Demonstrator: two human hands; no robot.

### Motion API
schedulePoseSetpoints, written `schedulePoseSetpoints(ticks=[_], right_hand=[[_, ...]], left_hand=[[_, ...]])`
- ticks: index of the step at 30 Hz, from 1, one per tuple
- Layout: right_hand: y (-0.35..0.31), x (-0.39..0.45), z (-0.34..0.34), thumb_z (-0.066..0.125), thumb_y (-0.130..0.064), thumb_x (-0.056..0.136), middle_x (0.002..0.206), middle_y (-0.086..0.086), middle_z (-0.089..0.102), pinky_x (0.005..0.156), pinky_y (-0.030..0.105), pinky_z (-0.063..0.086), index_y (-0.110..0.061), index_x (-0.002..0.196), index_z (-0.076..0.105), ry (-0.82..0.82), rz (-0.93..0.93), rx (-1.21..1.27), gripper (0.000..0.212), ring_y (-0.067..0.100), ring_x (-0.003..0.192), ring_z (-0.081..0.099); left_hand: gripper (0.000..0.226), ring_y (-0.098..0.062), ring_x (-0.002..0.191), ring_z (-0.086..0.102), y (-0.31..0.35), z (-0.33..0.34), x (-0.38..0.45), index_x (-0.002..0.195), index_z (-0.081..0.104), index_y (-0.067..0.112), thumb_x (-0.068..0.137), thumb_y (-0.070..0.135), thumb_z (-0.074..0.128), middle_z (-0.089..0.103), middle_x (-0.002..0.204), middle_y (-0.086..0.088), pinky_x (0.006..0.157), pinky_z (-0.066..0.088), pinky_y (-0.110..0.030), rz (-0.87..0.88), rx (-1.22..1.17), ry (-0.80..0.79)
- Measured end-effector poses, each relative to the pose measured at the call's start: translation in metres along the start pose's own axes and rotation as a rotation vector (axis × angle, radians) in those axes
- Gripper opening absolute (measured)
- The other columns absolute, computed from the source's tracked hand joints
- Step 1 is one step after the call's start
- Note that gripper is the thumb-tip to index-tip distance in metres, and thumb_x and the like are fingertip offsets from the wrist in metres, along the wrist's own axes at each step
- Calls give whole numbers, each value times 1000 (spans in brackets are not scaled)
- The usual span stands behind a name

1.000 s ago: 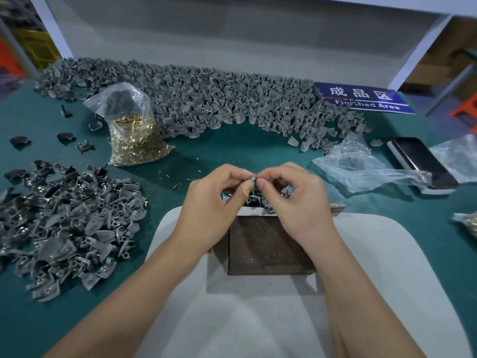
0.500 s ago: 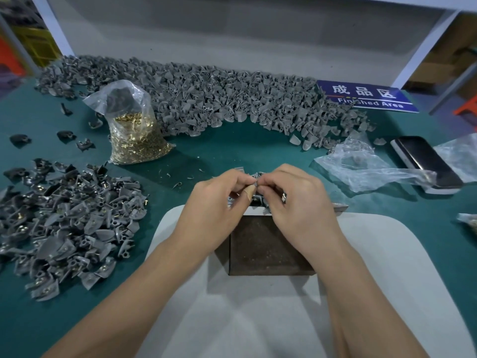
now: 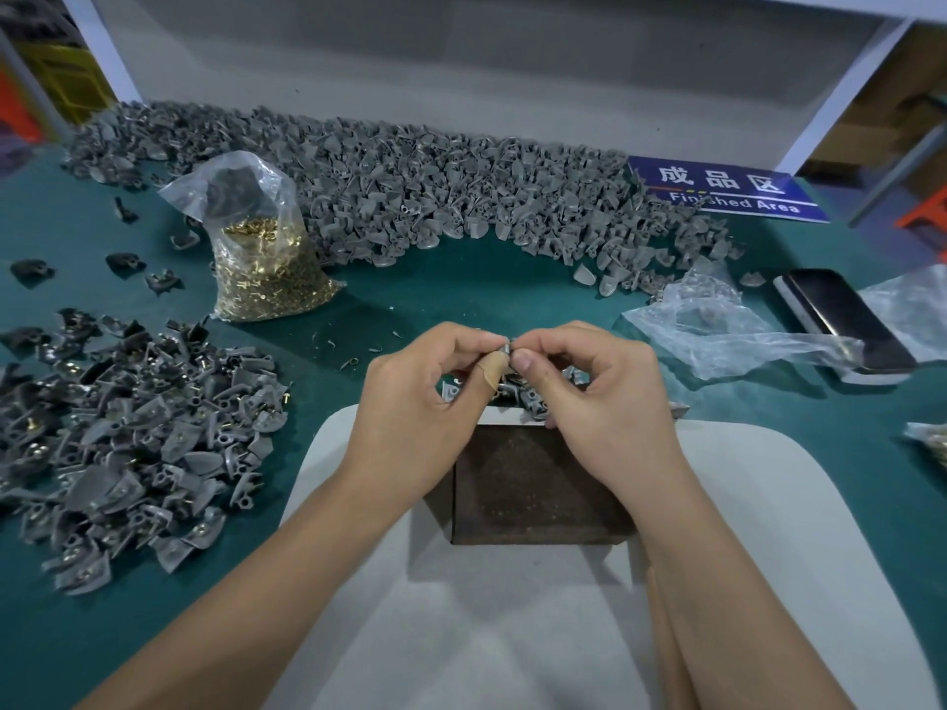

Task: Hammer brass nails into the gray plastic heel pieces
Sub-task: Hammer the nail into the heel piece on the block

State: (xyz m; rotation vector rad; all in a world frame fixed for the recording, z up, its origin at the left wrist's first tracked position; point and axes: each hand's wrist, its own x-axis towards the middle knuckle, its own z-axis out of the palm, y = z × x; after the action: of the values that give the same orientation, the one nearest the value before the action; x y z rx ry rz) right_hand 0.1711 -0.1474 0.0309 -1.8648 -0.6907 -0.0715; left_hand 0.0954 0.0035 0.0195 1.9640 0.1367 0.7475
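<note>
Meanwhile both hands' grips pinch one heel piece (image 3: 505,346); clear bag (image 3: 261,238) holds brass nails (image 3: 266,279).

The small gray piece (image 3: 505,346) pinched between the left hand (image 3: 425,402) and right hand (image 3: 594,397) is mostly covered by fingertips; any nail in it cannot be made out. Both hands hide the far edge of the dark block (image 3: 533,484). The frame's right edge cuts off a plastic bag (image 3: 930,443).

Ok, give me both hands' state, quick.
Left hand: pinching a small gray piece.
Right hand: pinching the same piece.
</note>
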Motion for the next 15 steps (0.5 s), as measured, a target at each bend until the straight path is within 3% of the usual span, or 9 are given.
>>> schedulePoseSetpoints(ticks=[4, 8, 13, 15], right_hand=[[1, -1, 2, 77, -12, 91, 80, -12, 70, 61, 44, 59, -18, 94, 81, 15, 24, 46, 8, 18, 78, 68], [1, -2, 4, 77, -13, 90, 80, -10, 69, 56, 41, 59, -23, 93, 81, 45, 8, 62, 11, 18, 75, 66], [-1, -3, 3, 76, -9, 91, 79, -2, 67, 46, 23, 53, -19, 93, 81, 38, 24, 125, 12, 12, 64, 62], [0, -2, -2, 75, -9, 92, 81, 2, 68, 42, 30, 53, -18, 95, 81, -11, 36, 130, 11, 16, 58, 62]], left_hand=[[11, 3, 91, 71, -2, 1, 0, 102, 74, 20, 92, 15, 76, 73, 95, 22, 80, 53, -13, -36, -44, -5], [10, -2, 93, 73, -3, 2, 2, 101, 74, 21, 93, 16, 75, 76, 97, 13, 83, 58, -23, -92, -135, -6], [13, 0, 92, 73, 1, 0, 1, 98, 72, 25, 92, 14, 75, 76, 95, 15, 80, 56, -17, -89, -166, -6], [11, 2, 93, 72, 1, -1, 1, 99, 73, 21, 92, 13, 75, 75, 96, 19, 81, 55, -15, -59, -127, -24]])
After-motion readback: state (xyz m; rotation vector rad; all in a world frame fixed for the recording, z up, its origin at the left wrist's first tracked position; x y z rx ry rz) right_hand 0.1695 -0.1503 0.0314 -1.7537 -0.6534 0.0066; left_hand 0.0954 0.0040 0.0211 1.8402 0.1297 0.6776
